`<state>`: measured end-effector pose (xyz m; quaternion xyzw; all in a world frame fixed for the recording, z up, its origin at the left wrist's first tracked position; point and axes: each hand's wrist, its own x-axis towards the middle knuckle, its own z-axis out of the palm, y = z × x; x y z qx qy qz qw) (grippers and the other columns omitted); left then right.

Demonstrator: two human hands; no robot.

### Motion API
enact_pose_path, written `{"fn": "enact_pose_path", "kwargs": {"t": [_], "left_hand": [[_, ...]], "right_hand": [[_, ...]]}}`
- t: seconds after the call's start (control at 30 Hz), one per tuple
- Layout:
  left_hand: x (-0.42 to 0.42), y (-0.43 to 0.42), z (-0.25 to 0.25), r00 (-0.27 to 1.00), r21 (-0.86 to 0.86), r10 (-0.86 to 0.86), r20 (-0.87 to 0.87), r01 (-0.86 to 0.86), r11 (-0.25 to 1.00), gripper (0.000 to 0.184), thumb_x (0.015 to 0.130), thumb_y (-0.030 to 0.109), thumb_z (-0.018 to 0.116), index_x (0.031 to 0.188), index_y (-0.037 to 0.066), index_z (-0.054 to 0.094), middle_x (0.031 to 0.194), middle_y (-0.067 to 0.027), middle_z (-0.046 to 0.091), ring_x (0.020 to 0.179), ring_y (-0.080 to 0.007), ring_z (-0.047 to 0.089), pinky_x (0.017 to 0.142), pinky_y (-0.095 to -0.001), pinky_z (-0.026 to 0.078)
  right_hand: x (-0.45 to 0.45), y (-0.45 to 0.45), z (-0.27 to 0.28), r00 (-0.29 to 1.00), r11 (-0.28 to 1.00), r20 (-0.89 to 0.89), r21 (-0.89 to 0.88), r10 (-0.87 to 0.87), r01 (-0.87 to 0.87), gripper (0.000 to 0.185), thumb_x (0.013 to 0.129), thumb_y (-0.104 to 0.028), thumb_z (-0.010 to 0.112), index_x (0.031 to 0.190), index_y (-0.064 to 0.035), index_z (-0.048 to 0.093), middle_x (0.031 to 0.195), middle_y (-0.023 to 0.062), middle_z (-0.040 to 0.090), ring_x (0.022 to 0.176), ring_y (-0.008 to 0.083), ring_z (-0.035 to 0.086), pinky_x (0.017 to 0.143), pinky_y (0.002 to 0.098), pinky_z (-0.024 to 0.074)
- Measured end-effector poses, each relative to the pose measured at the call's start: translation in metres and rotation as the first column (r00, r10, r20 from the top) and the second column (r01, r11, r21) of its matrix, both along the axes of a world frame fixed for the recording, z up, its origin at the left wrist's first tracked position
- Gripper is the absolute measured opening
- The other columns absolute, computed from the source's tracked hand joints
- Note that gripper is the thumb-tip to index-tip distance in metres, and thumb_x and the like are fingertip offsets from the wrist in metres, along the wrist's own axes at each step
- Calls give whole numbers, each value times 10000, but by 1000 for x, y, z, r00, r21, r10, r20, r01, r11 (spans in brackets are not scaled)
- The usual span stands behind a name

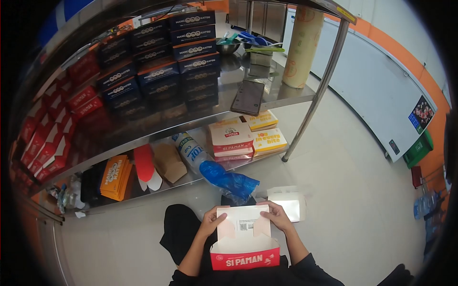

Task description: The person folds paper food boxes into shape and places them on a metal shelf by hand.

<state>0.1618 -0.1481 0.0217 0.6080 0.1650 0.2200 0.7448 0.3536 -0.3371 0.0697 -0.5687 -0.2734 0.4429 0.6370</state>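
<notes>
A red and white box (244, 258) marked "SI PAMAN" rests at my lap with its white lid raised. My left hand (210, 221) grips the lid's upper left corner, thumb on its inner face. At the upper right corner, my right hand (277, 217) pinches the same lid, thumb on the inside and fingers behind. A printed label with a code shows on the lid between my hands. Beyond my right hand, an open white box (287, 204) lies on the floor.
A steel shelf (238, 102) ahead bears dark boxes (193, 50), red boxes (47, 143), a phone (248, 97) and a wrap roll (303, 47). Its lower level holds "SI PAMAN" boxes (231, 136), yellow boxes (269, 139) and a cup sleeve with blue plastic (229, 178). A white freezer (367, 81) stands right.
</notes>
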Motion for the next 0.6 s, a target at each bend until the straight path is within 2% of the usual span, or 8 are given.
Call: {"fn": "enact_pose_path", "kwargs": {"t": [0.03,0.1,0.2,0.27,0.43,0.5,0.57,0.6], "left_hand": [[-2,4,-1,999,-58,-41,2,41,997,211,910,86,599,1109,14,593,952,-63,669,790,-81,614,684,-219,483],[-5,8,-7,997,-117,-81,7,81,990,190,879,55,641,1063,13,620,928,-59,671,763,-56,605,649,-193,473],[-7,8,-20,995,-79,-89,-35,86,993,87,851,49,678,919,12,638,875,-55,674,702,-48,599,579,-172,454],[-4,4,-25,998,-68,63,-6,-64,996,143,829,56,706,761,36,582,747,-39,655,623,-49,588,527,-183,450],[8,5,16,994,-47,105,5,-104,993,167,832,55,704,734,35,571,752,-47,667,632,-45,588,521,-180,442],[10,9,18,995,-66,100,6,-99,993,152,837,58,702,738,22,592,751,-36,668,639,-30,577,518,-172,428],[13,19,6,985,193,169,-23,-162,968,87,803,29,708,788,23,623,770,-60,672,635,-79,617,526,-204,475],[15,18,23,986,196,168,-20,-161,967,87,803,29,708,788,23,623,770,-60,672,635,-79,617,526,-204,475]], "right_hand": [[3,-1,-3,1000,1000,1,0,3,-3,257,880,-47,615,1135,-26,606,893,15,623,805,49,565,693,194,441],[9,-3,-15,977,999,211,-34,28,-21,97,854,-59,664,943,-24,678,834,3,621,750,50,560,648,188,424],[7,1,-32,996,996,92,88,-8,0,49,829,-58,700,804,-25,674,797,9,628,717,42,552,614,184,410],[10,0,-45,994,997,105,73,-8,0,55,825,-59,706,801,-23,672,797,13,633,711,43,552,610,185,413],[16,10,-19,997,986,77,165,25,-38,62,831,-53,700,798,-17,662,799,25,649,721,45,564,617,187,422],[25,16,0,979,994,184,43,91,-100,82,861,-87,675,840,-8,670,802,23,656,750,54,578,641,194,438],[34,23,24,972,991,202,40,120,-130,130,887,-127,648,862,-2,670,808,19,659,761,57,580,660,200,446],[38,25,31,965,987,217,34,147,-158,181,913,-167,621,885,4,671,814,14,662,773,60,582,679,206,454]]}}
